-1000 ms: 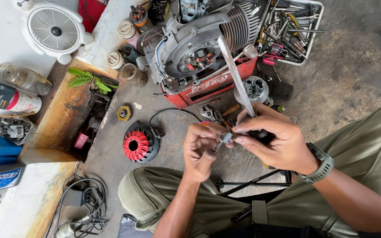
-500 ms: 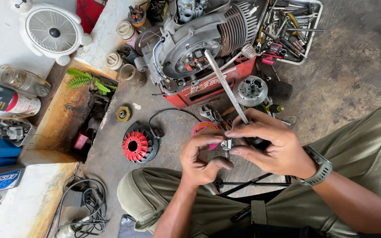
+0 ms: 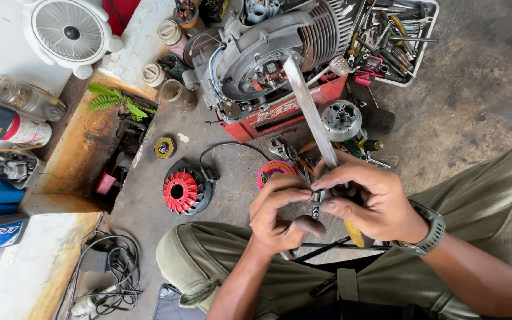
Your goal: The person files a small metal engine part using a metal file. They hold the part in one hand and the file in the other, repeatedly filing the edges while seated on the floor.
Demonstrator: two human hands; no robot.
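My L hand (image 3: 280,214) & R hand (image 3: 370,198) both pinch a small spring part (image 3: 315,208). R also grips the long file (image 3: 308,109), above the engine (image 3: 268,59).

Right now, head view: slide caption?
Both hands work a small spring on a long metal bar above an engine.

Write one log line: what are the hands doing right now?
left hand: pinching small spring part | right hand: holding same part, long flat metal bar through grip | behind: engine on red box
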